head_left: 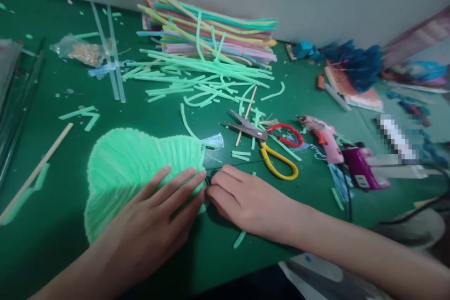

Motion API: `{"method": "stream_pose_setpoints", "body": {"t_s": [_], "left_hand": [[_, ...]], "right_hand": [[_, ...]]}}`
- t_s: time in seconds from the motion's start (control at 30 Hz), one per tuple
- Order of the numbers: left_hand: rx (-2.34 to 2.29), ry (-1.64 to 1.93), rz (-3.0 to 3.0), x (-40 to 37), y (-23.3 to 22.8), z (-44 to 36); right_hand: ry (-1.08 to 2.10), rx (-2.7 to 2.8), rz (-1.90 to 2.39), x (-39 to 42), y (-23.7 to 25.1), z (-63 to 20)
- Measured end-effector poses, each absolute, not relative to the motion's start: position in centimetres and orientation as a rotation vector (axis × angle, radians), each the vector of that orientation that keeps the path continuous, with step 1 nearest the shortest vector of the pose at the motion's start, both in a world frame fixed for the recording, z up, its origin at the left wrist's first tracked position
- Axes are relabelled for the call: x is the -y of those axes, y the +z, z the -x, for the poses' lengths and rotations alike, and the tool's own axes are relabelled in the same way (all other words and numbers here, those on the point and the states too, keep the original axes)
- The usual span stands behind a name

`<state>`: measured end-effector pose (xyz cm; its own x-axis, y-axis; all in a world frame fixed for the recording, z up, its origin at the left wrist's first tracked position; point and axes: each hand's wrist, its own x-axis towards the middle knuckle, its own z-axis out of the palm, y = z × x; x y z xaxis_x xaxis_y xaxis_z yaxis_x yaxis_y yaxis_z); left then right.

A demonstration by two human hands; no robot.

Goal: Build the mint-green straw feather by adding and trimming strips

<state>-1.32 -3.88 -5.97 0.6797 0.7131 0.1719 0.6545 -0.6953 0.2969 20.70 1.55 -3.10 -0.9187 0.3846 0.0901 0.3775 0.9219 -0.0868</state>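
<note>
Fingers of the left hand (156,218) lie parted over, and those of the right hand (239,197) bunch, pinch hidden, at the end of, a mint-green chenille-stem panel (123,159) left of frame centre, probably light, crushable, best held by its edges.

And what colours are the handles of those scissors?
The scissors have one red handle and one yellow handle, shown best in the head view.
</note>
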Motion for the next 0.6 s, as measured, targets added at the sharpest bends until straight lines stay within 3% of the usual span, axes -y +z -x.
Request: {"method": "stream_pose_setpoints", "body": {"t_s": [0.17,0.33,0.6], "left_hand": [[-1.087,0.386,-2.720,3.7,-5.8,1.3],[-1.066,0.397,-2.765,3.8,-5.9,1.4],[-1.331,0.466,-2.471,2.2,-4.5,2.7]], "right_hand": [[0.202,2.994,0.610,-1.5,-3.4,-20.5],[0.549,2.857,0.856,-0.8,-3.4,-20.3],[1.223,2.010,1.501,1.7,-3.2,-21.3]]}}
